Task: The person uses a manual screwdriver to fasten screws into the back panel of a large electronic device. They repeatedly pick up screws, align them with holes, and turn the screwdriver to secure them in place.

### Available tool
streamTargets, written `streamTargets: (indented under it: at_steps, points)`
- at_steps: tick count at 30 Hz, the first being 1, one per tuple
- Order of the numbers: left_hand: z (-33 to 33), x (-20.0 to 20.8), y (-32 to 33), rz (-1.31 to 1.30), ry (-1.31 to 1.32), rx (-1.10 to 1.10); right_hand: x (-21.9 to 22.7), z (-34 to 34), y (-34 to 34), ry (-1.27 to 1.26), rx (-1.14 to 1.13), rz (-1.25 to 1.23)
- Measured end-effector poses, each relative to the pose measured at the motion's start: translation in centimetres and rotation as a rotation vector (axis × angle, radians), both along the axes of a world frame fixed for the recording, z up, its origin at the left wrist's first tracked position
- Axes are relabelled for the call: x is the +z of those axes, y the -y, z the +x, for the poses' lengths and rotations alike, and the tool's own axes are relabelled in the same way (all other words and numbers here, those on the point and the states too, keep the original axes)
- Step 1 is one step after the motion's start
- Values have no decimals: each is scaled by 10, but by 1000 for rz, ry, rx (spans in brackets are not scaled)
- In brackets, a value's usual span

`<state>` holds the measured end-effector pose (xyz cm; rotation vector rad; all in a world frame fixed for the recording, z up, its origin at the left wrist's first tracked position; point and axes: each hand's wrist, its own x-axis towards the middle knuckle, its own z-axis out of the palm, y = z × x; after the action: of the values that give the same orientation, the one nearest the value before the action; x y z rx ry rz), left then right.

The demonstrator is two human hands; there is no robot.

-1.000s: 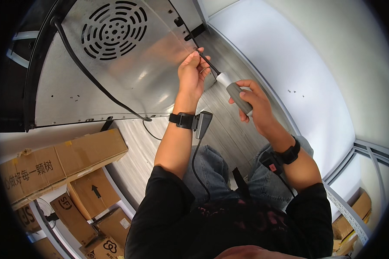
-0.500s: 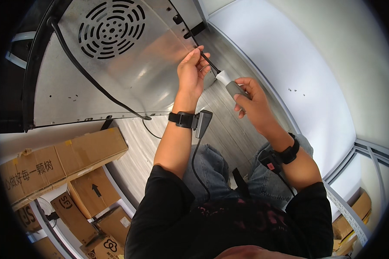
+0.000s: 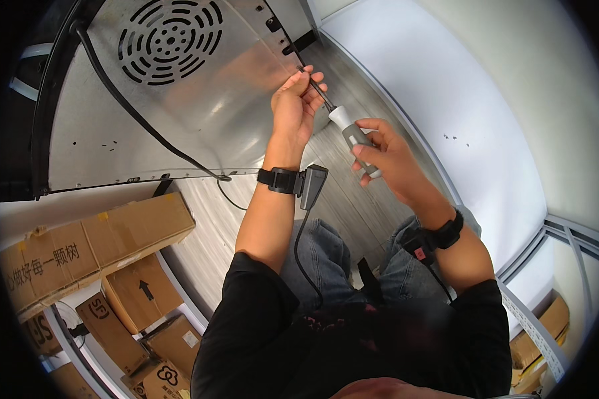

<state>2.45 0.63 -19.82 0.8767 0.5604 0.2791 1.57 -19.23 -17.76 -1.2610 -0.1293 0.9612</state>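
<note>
A screwdriver [image 3: 350,130] with a grey and white handle and a long dark shaft slants up to the edge of a metal panel [image 3: 199,126]. My right hand [image 3: 391,158] is wrapped around its handle. The fingers of my left hand [image 3: 293,110] are closed around the shaft near its tip, against the panel's right edge. Whether a screw sits at the tip is hidden by those fingers. The panel belongs to a large appliance and has a round pattern of vent slots [image 3: 172,41].
A black power cord [image 3: 130,112] runs down across the panel. Several small dark screws lie on the panel's left part, and more small pieces [image 3: 456,139] on a white surface at right. Cardboard boxes [image 3: 143,292] stand at lower left, and a metal shelf frame [image 3: 532,326] at lower right.
The right hand has turned the screwdriver handle slightly and shifted it a little left, showing more of the handle. The left hand stays at the tip. The view has shifted slightly.
</note>
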Motion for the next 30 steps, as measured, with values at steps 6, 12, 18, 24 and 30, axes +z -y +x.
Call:
streamTargets:
  at_steps: [6,12,18,24,30]
  points:
    - [-1,-7,-5,51,-5,-29,-4,3,-3,74,39,-82]
    - [0,-6,-5,-5,1,-6,-1,9,3,-164,52,3]
    - [1,-6,-5,50,-5,-40,-8,4,-2,138,33,-96]
    - [-2,-7,-7,26,2,-34,9,13,3,-268,98,29]
    - [-3,-2,-8,23,-18,-58,-6,6,-2,33,100,-107]
